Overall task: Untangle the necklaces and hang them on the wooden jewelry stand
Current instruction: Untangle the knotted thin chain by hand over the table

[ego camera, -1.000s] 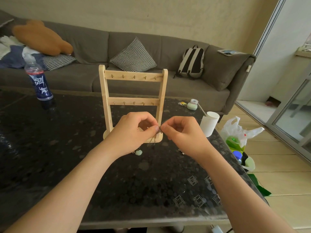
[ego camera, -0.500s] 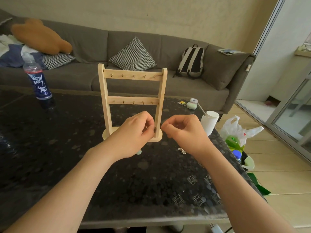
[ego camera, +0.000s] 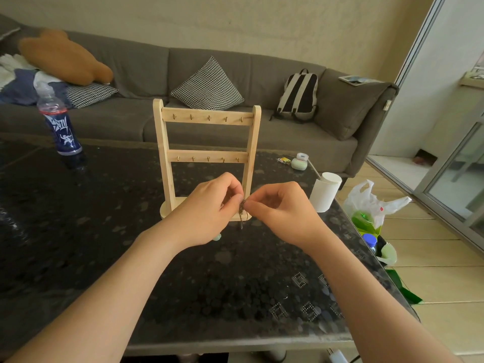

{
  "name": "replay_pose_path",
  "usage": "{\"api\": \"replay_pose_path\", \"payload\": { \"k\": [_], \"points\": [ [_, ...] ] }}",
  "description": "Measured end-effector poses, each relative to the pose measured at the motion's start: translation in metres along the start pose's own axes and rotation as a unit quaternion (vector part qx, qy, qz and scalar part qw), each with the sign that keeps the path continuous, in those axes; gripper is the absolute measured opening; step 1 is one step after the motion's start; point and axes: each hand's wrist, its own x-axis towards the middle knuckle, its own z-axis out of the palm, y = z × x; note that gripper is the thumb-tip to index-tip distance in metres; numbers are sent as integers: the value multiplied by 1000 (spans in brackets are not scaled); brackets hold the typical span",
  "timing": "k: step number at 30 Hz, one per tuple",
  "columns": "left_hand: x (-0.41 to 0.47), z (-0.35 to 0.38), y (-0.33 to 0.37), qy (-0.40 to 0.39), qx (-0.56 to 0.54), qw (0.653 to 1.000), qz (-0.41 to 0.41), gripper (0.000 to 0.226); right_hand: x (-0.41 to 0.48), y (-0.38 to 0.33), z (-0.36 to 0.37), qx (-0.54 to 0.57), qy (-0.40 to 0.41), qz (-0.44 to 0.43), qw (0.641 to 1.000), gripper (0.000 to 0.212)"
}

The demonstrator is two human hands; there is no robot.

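Presently: left hand (ego camera: 209,209) and right hand (ego camera: 284,212) each pinch the tangled necklaces (ego camera: 242,208) | knot held above bench (ego camera: 78,231), just before wooden jewelry stand (ego camera: 160,153) | hooks (ego camera: 209,118) all bare | progress judged early: untangling underway, hanging not begun.

A dark speckled worktop (ego camera: 78,244) carries a blue-labelled bottle (ego camera: 59,124) at far left and a white paper cup (ego camera: 325,192) near its right edge, with a small green pot (ego camera: 300,163) beyond the cup. Behind, a grey sofa (ego camera: 275,137) holds a checked cushion (ego camera: 208,86), a backpack (ego camera: 298,96) and an orange-brown pillow (ego camera: 62,61); a white plastic bag (ego camera: 372,205) sits on the floor.
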Motion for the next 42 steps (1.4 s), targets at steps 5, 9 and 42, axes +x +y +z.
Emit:
{"api": "replay_pose_path", "payload": {
  "k": [5,9,42],
  "points": [
    [0,-1,1,0,-9,1000,-1,8,1,-2,-2,16,1,14,1000,10],
    [0,1,2,5,1,1000,-5,11,0,-3,-2,14,10,15,1000,11],
    [-2,1,2,-21,-3,1000,-1,9,-5,-7,-5,-116,34,-116,986,5]
  ]
}}
